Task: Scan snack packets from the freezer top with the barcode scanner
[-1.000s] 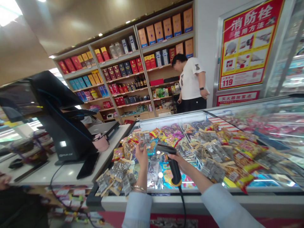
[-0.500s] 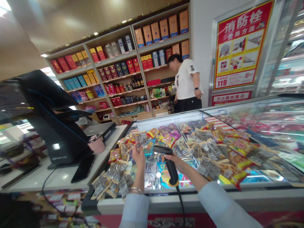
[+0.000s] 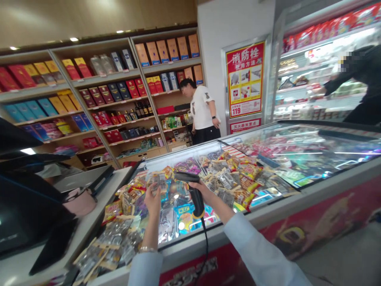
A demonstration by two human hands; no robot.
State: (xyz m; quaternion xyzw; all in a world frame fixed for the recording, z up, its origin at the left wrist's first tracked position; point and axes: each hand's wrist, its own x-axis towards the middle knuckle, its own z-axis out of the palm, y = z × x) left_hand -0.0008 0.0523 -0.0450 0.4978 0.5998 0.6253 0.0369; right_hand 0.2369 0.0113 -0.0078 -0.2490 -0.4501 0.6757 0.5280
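My left hand point(image 3: 152, 197) is raised over the glass freezer lid point(image 3: 268, 198) and pinches a small clear snack packet point(image 3: 158, 182). My right hand point(image 3: 205, 194) is wrapped round the grip of a black handheld barcode scanner point(image 3: 192, 190), whose head points left at the packet. The scanner's cable hangs down over the freezer's front edge. Heaps of snack packets point(image 3: 235, 178) lie on the lid around both hands, and more silver packets point(image 3: 110, 246) sit at its near left corner.
A white counter point(image 3: 98, 206) on the left carries a black checkout terminal point(image 3: 26, 198) and a pink cup point(image 3: 79, 200). Shelves of boxed goods point(image 3: 119, 87) fill the back wall. A person in a white shirt point(image 3: 204, 109) stands there; another person's dark sleeve point(image 3: 354, 75) reaches in at right.
The view has swung to the right, showing more of the freezer and a second person. My hands keep the same hold on packet and scanner.
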